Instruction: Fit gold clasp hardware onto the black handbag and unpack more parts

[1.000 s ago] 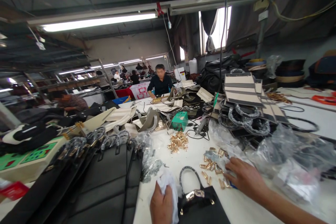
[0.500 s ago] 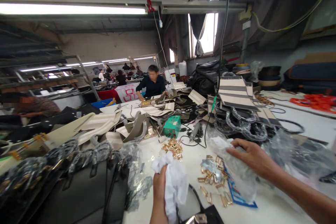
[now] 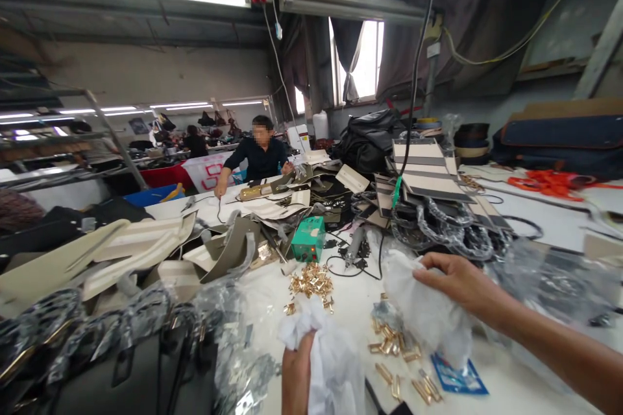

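My left hand (image 3: 298,373), low in the middle, is closed round a crumpled white cloth (image 3: 333,356). My right hand (image 3: 450,279) pinches the top of a thin, whitish plastic bag (image 3: 431,318) that hangs over the table at the right. Gold metal fittings (image 3: 389,340) lie between the two hands, and a blue packet (image 3: 458,376) is just below the bag. Small gold pieces (image 3: 311,280) form a pile beyond the cloth. Part of a black item (image 3: 399,408) shows at the bottom edge.
Behind the gold pile stands a green box (image 3: 308,240). Dark bags with wrapped handles (image 3: 141,363) fill the lower left. Striped panels (image 3: 431,168) are stacked at the right. Across the table sits a person (image 3: 257,152) among beige pieces (image 3: 146,240).
The view has turned right. Less of the black item shows at the bottom, and more of the blue packet's left end is covered or shifted. The person across has stretched an arm out sideways.
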Demonstrator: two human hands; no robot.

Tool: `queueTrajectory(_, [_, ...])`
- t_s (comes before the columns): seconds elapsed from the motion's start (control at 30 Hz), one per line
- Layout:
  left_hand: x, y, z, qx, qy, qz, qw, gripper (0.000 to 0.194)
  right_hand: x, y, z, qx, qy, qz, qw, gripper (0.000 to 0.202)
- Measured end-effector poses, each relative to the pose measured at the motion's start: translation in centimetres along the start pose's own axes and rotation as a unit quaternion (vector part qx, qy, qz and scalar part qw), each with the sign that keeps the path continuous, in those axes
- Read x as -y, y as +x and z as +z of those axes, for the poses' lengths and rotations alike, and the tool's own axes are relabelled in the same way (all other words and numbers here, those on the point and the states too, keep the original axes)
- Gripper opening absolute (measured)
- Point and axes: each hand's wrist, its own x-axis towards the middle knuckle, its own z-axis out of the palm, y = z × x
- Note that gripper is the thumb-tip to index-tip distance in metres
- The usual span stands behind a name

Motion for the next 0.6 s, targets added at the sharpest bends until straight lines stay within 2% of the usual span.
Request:
queueTrajectory(0.1, [-1.8, -2.1, -0.2, 0.042, -0.056, 0.0, 0.998, 0.054, 0.3, 0.0, -0.2, -0.015, -0.026, -0.024, 0.999, 0.038])
queueTrajectory(0.17, [-3.2, -3.9, 0.6, 0.087, -0.066, -0.007, 0.994, 0.06, 0.5, -0.1, 0.2, -0.025, -0.027, -0.045, 0.998, 0.035])
queueTrajectory(0.27, [-5.4, -6.8, 3.7, 0.2, -0.026, 0.037, 0.979, 0.073, 0.8, -0.3, 1.5, -0.033, -0.024, -0.075, 0.996, 0.028])
queueTrajectory(0.33, [-6.9, -8.4, 6.5, 0.269, 0.018, 0.098, 0.958, 0.082, 1.2, -0.7, 2.6, -0.038, 0.013, -0.057, 0.998, 0.025])
queueTrajectory(0.4, [-8.1, -9.5, 9.2, 0.315, 0.023, 0.141, 0.938, 0.082, 1.7, -1.1, 3.6, -0.024, 0.064, -0.039, 0.997, 0.021])
queueTrajectory(0.43, [-8.6, -9.8, 10.3, 0.326, 0.011, 0.156, 0.933, 0.078, 1.9, -1.4, 3.8, -0.012, 0.09, -0.04, 0.995, 0.019])
queueTrajectory(0.5, [-9.0, -9.8, 11.8, 0.311, -0.032, 0.165, 0.935, 0.069, 2.4, -2.0, 3.7, 0.036, 0.143, -0.069, 0.987, 0.024])
queueTrajectory(0.53, [-9.0, -9.5, 12.1, 0.285, -0.062, 0.152, 0.944, 0.064, 2.5, -2.2, 3.4, 0.07, 0.171, -0.09, 0.979, 0.032])
queueTrajectory(0.6, [-8.7, -8.6, 12.4, 0.24, -0.151, 0.072, 0.956, 0.057, 2.4, -2.3, 2.3, 0.139, 0.234, -0.119, 0.955, 0.047])
